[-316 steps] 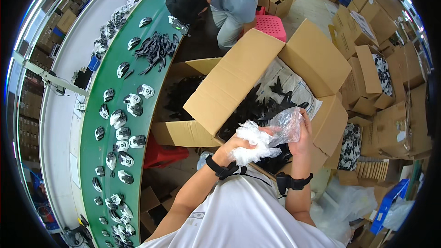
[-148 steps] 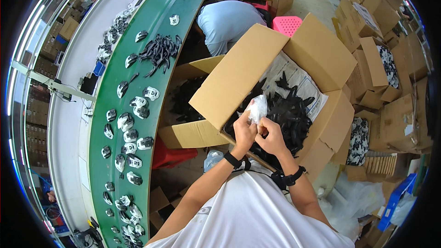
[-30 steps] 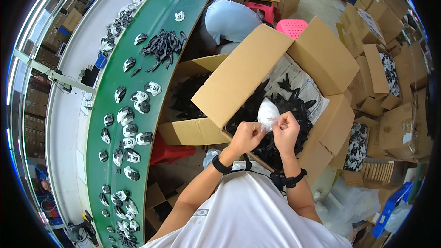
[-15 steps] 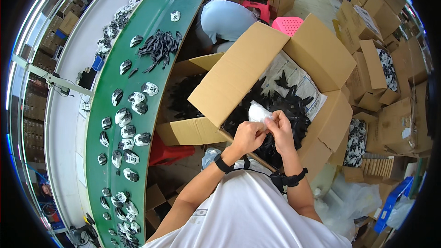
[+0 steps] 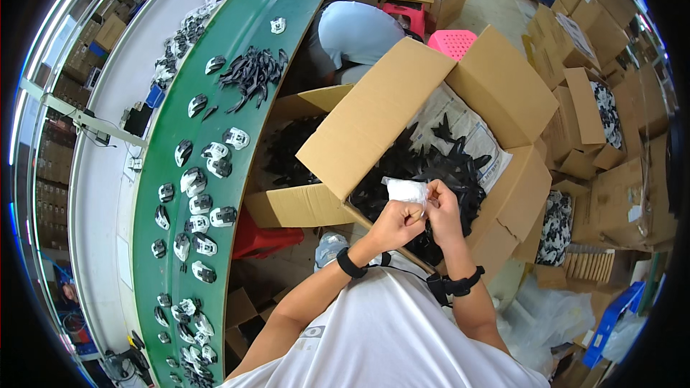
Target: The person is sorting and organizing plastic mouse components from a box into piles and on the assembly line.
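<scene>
A small white packet in clear plastic (image 5: 407,190) is held up in front of me over an open cardboard box (image 5: 384,118). My left hand (image 5: 397,224) is closed at the packet's lower edge, its fingers curled in. Beside it, my right hand (image 5: 443,210) pinches the plastic at the packet's right end. Both hands are close together, and what lies between the fingertips is partly hidden. Beneath them the box is full of loose, thin black plastic pieces (image 5: 460,169), with a printed paper sheet (image 5: 468,116) along its inner far side.
To the left runs a green conveyor belt (image 5: 248,118) bearing white-and-black shell-like parts (image 5: 192,182) and black piles (image 5: 253,75). Another open box (image 5: 302,205) stands between belt and me. A person in light blue (image 5: 359,32) bends beyond it. Stacked cartons (image 5: 618,194) line the right.
The packet has turned to lie more level and now shows more of its white face. My left hand has shifted slightly right and down; the right hand stays at the packet's end.
</scene>
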`<state>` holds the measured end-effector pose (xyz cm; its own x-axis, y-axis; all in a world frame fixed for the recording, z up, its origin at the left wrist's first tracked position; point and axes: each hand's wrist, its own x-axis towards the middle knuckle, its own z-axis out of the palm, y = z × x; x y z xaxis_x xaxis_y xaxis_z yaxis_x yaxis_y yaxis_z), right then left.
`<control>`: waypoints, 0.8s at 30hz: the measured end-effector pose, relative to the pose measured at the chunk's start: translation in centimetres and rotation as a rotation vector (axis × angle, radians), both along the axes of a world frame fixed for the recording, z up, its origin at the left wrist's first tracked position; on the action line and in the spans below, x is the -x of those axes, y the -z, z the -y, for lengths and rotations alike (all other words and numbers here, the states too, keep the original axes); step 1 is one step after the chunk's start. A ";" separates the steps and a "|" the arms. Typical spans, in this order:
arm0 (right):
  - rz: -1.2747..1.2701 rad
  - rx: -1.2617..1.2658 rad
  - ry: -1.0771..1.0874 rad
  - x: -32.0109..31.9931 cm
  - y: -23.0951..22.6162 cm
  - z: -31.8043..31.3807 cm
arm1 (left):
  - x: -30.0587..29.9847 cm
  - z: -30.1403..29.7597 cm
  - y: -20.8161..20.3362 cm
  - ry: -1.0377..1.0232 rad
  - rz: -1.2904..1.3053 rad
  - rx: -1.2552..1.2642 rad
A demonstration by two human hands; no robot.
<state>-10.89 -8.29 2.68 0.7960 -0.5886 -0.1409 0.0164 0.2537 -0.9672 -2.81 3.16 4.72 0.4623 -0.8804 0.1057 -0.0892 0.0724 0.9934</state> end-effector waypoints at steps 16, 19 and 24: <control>0.193 -0.364 0.159 1.5 -0.4 0.8 | 0.5 -0.1 0.4 -0.220 0.280 0.089; 0.318 -0.434 0.042 2.2 -1.6 1.0 | -2.0 -0.3 0.5 -0.429 -0.029 0.013; 0.272 -0.360 -0.054 2.2 -0.4 -0.5 | -1.4 1.4 -0.7 -0.067 -0.293 -0.069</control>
<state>-13.09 -7.84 3.04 0.8608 -0.4966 -0.1110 0.2346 0.5809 -0.7795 -1.41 1.73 5.39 0.5218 -0.8472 -0.0998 0.1999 0.0077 0.9798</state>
